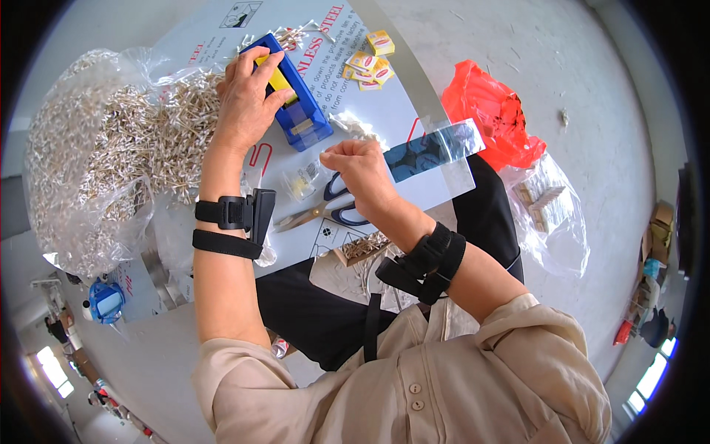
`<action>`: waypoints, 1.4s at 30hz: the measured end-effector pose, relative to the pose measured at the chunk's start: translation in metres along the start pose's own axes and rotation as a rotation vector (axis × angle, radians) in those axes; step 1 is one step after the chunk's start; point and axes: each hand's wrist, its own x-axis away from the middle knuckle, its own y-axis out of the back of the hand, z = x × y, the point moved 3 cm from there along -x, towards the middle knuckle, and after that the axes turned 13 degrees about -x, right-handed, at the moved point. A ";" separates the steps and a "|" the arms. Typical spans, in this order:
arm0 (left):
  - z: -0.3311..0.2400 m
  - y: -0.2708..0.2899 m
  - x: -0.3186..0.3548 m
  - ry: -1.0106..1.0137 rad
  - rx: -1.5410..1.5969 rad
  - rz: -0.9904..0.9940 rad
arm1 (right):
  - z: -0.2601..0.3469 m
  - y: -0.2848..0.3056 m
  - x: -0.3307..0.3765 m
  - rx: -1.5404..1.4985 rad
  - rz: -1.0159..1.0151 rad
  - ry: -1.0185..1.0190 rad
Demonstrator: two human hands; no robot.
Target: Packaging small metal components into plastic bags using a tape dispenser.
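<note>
We've got a printed grey sheet tabletop [408, 95] over pale floor [599, 118], blue dispenser [302, 87] on it, long axis upper-left to lower-right, near end toward us, left hand [251, 92] curled gripping it, right hand [362, 172] pinched, contents unclear.

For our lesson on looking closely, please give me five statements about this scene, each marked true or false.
1. The left hand touches the blue tape dispenser. True.
2. The right hand is gripping the scissors. False: the scissors lie on the table beside it.
3. Cotton swabs lie in a clear plastic bag. True.
4. The red plastic bag lies left of the left hand. False: it lies right of the right hand.
5. Small yellow packs lie right of the dispenser. True.
</note>
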 end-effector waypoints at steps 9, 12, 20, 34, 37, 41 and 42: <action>-0.014 0.008 0.003 -0.016 -0.042 0.019 | 0.001 0.008 0.013 0.024 0.027 -0.066; -0.013 0.007 0.003 -0.014 -0.049 0.012 | -0.001 0.007 0.016 0.013 0.042 -0.054; -0.016 0.006 0.004 -0.027 -0.040 0.009 | -0.002 0.012 0.022 -0.045 0.046 -0.041; -0.024 0.013 0.010 -0.071 -0.073 0.036 | -0.010 0.023 0.041 -0.031 0.110 -0.145; -0.027 0.012 0.013 -0.080 -0.065 0.004 | -0.009 0.026 0.044 -0.090 0.041 -0.096; -0.026 0.011 0.013 -0.066 -0.027 0.017 | -0.010 0.027 0.044 -0.060 0.071 -0.084; -0.027 0.011 0.012 -0.072 -0.037 0.000 | -0.009 0.026 0.044 -0.049 0.082 -0.090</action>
